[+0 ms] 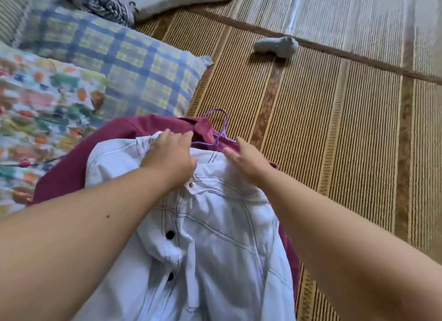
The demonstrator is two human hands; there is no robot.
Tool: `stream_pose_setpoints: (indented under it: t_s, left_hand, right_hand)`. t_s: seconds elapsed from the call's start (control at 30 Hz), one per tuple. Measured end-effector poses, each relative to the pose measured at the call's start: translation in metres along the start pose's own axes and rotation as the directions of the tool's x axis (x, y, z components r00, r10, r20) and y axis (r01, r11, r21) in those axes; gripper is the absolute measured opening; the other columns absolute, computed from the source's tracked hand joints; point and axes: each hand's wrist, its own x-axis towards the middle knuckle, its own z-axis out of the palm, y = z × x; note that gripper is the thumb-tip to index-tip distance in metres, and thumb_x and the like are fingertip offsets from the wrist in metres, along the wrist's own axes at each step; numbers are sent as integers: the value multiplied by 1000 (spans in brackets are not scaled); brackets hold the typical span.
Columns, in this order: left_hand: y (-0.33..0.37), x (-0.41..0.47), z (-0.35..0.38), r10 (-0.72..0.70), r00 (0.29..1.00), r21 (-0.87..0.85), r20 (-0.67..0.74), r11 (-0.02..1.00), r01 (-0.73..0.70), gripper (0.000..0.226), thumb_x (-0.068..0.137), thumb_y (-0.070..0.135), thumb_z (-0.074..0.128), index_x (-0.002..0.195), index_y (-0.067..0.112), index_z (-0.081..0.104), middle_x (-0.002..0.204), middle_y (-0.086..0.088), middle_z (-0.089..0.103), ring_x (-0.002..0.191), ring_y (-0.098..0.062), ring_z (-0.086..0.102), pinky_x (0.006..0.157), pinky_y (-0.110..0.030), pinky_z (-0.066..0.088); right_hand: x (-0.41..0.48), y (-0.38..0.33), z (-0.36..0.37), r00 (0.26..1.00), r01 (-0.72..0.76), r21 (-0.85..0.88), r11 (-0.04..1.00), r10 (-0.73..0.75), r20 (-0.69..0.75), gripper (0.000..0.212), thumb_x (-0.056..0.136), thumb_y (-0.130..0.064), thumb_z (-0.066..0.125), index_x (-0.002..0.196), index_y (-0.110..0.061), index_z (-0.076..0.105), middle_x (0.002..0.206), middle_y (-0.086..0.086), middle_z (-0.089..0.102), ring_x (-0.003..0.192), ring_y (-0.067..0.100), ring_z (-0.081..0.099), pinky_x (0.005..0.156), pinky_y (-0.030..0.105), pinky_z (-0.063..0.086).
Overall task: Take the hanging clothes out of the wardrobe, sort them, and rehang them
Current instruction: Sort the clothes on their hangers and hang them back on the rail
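the left hand (171,153) lies open-fingered on the collar of the white shirt (215,237) and the right hand (248,159) lies open at its shoulder. neither grips anything; they are probably flattening it onto the sorting pile. the soft shirt, with dark contrast stitching and black buttons, covers a maroon garment (71,167) whose thin purple wire hanger (221,129) pokes out, on a ribbed woven mat (334,129).

The shirt (215,225) is white with dark stitching and black buttons, the garment (71,167) under it maroon, the hanger (221,126) purple — the pillow (119,57) blue-and-yellow plaid, the quilt (35,105) many-coloured floral, the mat (311,129) tan with brown stripes.
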Motion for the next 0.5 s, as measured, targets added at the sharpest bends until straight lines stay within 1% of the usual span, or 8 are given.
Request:
stream_pose_setpoints:
  t_s: [0.07,0.1,0.17,0.2,0.23,0.33,0.4,0.5]
  left_hand:
    - [-1,3,5,-7,1000,1,-25,1000,7,60,92,34,46,146,14,30,140,-18,43,136,-34,27,114,-41,20]
    - [-1,1,7,7,998,-2,-58,1000,-7,57,91,34,46,143,15,36,135,-18,48,132,-34,31,113,-40,21]
    - [2,-5,9,35,993,-31,-113,999,-39,55,87,35,45,139,18,43,132,-14,50,129,-32,33,111,-37,18]
    - [5,-10,10,40,993,-66,-112,997,-48,54,87,33,47,140,19,43,134,-12,49,130,-30,31,111,-36,16]
    - [9,-15,11,36,994,-107,-101,993,-47,54,88,31,49,141,19,42,136,-10,46,132,-29,28,112,-35,14]
    - [21,-36,11,-10,998,-216,-68,976,-4,54,88,29,50,141,20,40,141,-5,41,133,-27,25,113,-35,17]
    - [30,-50,9,-73,997,-269,-37,961,61,53,90,31,49,141,22,40,141,-4,42,130,-28,28,110,-34,20]
    - [45,-71,-5,-156,988,-379,6,914,147,53,91,31,51,142,21,40,137,-5,48,125,-29,37,104,-32,28]
  right_hand:
    - [11,0,5,998,-61,-8,998,61,2,73,77,-66,39,132,-17,43,126,16,54,111,35,53,98,48,43]
    - [13,0,5,996,-89,-4,996,89,17,71,77,-67,40,128,-17,46,122,17,55,108,35,54,93,45,45]
    - [11,-6,-4,995,-95,16,995,94,43,46,86,-58,49,107,-17,54,104,12,60,87,26,58,68,31,46]
    - [8,-8,-10,995,-85,20,996,84,55,33,88,-50,54,98,-19,55,93,6,60,76,18,56,57,27,40]
    - [4,-10,-18,995,-73,11,997,72,74,24,88,-43,59,94,-19,55,84,0,58,68,12,53,52,25,36]
    - [-20,-14,-38,981,-37,9,999,34,192,9,83,-22,66,83,-18,57,77,-4,57,65,9,53,54,22,39]
    - [-38,-22,-48,969,-41,99,994,15,247,6,82,-17,67,83,-15,61,78,1,60,65,13,54,59,24,44]
    - [-66,-37,-59,968,-29,201,979,-23,248,7,82,-18,69,80,-17,62,77,1,59,64,13,53,59,25,45]
